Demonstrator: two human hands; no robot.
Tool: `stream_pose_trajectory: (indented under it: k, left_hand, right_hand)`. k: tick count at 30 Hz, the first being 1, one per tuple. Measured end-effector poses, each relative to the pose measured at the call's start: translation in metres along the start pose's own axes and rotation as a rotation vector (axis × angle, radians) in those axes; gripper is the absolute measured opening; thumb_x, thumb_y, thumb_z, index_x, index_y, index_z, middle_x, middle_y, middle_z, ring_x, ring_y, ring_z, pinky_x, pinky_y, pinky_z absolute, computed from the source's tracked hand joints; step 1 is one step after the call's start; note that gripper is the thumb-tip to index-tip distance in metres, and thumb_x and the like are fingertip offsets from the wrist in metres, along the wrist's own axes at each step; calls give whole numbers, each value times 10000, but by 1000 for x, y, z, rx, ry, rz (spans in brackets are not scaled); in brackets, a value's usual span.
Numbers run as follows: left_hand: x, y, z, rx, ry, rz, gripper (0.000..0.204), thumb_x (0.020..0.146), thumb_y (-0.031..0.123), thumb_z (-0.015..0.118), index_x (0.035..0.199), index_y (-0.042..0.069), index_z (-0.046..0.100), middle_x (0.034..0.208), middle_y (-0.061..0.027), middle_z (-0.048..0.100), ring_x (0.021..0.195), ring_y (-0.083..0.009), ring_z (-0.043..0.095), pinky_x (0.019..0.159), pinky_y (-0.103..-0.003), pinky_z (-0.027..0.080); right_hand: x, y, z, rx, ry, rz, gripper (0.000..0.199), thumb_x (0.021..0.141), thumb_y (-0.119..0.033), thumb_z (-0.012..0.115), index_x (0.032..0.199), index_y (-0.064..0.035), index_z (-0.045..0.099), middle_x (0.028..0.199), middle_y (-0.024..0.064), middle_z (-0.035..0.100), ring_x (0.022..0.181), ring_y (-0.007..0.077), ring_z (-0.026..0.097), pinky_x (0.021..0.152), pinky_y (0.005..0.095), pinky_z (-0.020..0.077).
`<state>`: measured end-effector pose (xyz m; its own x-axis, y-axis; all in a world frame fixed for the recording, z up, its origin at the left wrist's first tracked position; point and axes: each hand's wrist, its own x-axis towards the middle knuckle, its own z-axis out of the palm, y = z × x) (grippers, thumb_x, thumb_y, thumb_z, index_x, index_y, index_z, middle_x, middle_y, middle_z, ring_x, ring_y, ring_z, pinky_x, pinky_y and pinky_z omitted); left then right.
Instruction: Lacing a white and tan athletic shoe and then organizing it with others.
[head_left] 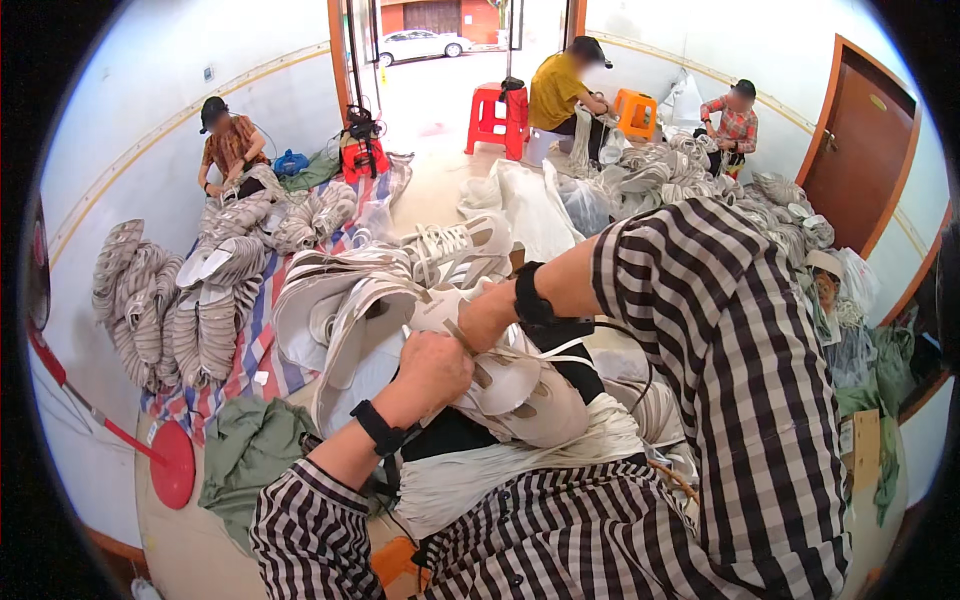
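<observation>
My left hand [435,366] is closed in front of my chest, over a pile of beige and white shoe uppers. What its fingers pinch is hidden. Just beyond it, my right hand [484,316] reaches in from the right, almost touching the left; its fingertips are out of sight. Under both hands lies a beige shoe upper [545,408] with cut-out side panels. A loose white shoelace [558,352] trails to the right of it. Stacked uppers [345,318] stand to the left, and a laced upper [440,248] rests at the far side. A bundle of white laces [525,462] lies across my lap.
Bundled uppers [215,320] cover a striped sheet at left; another heap [660,170] lies far right. Three people sit working farther off. A red stool [497,120] is by the doorway. A red round stand base [173,465] and green cloth [255,455] are at near left.
</observation>
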<state>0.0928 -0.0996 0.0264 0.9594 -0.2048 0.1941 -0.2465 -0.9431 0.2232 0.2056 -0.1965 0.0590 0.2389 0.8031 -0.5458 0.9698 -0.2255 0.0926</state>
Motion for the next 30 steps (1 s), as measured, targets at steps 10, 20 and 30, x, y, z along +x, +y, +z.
stream_pose_trajectory:
  k: [10, 20, 30]
  left_hand:
    - [9, -11, -5, -261, -205, -229, 307, 761, 282, 551, 798, 16, 699, 822, -228, 657, 832, -374, 636, 812, -444, 470]
    - [13, -17, -10, -409, -291, -459, 279, 696, 275, 599, 835, 62, 714, 834, -175, 685, 861, -340, 655, 785, -383, 504]
    - [10, -9, -1, -297, -34, -486, 296, 760, 247, 498, 818, 27, 688, 874, -241, 644, 869, -429, 613, 797, -478, 479]
  right_hand:
    - [-18, 2, 13, 227, 237, 178, 292, 704, -249, 552, 814, -19, 695, 809, 166, 679, 777, 315, 651, 694, 433, 447]
    - [-37, -8, 37, 459, 633, 286, 265, 650, -201, 598, 758, 31, 666, 726, 240, 642, 704, 376, 650, 661, 442, 510]
    - [-7, 12, 48, 667, 759, 299, 271, 672, -206, 616, 790, 30, 676, 762, 245, 648, 777, 384, 655, 690, 427, 523]
